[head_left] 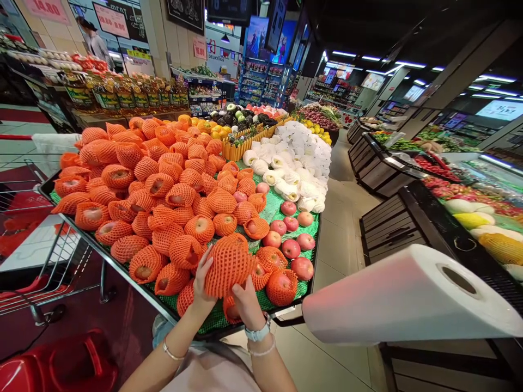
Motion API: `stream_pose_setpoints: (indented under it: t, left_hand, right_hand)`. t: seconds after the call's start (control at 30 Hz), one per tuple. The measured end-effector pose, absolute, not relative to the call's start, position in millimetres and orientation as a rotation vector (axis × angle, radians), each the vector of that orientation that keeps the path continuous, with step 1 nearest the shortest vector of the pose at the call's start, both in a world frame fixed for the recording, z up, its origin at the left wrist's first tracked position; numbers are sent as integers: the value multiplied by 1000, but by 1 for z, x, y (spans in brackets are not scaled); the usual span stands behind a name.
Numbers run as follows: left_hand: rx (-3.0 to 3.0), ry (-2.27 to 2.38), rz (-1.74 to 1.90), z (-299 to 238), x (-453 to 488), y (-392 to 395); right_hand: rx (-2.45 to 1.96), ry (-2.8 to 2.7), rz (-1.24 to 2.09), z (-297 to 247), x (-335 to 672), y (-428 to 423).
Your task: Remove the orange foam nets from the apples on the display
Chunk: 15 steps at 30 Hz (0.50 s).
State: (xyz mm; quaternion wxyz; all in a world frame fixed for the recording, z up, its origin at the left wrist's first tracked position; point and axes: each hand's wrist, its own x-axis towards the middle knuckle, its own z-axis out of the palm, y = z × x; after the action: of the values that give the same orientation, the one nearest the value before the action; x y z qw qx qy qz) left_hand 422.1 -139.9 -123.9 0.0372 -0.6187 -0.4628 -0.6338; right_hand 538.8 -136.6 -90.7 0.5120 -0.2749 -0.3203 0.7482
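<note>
Between my two hands, over the near edge of the fruit stand, is an apple in an orange foam net (229, 265). The fingers of my left hand (203, 277) wrap its left side. My right hand (246, 300) grips it from the lower right, thumb against the net. The net hides nearly all of the fruit inside. Around it lie many more netted apples (200, 228) in a heap. Several bare red apples (291, 249) rest on the green mat (272, 209) to the right.
A large plastic bag roll (368, 299) juts out at the right front. White-netted fruit (292, 179) is piled at the back right. On the left stands a shopping cart (73, 261), with a red basket (61, 365) below it. A person (96, 43) is far back left.
</note>
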Motion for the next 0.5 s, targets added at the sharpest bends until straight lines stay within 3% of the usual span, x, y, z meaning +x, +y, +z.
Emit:
stream_pose_setpoints:
  t: [0.3,0.5]
  left_hand:
    - [-2042,-1431,-1737,-126,419,-134]
    - [-2235,-1598,-1697,-122,414,-138]
  right_hand:
    - [-605,-549,1712,-96,517,-135]
    - [-939,-816,1110,-80,548,-39]
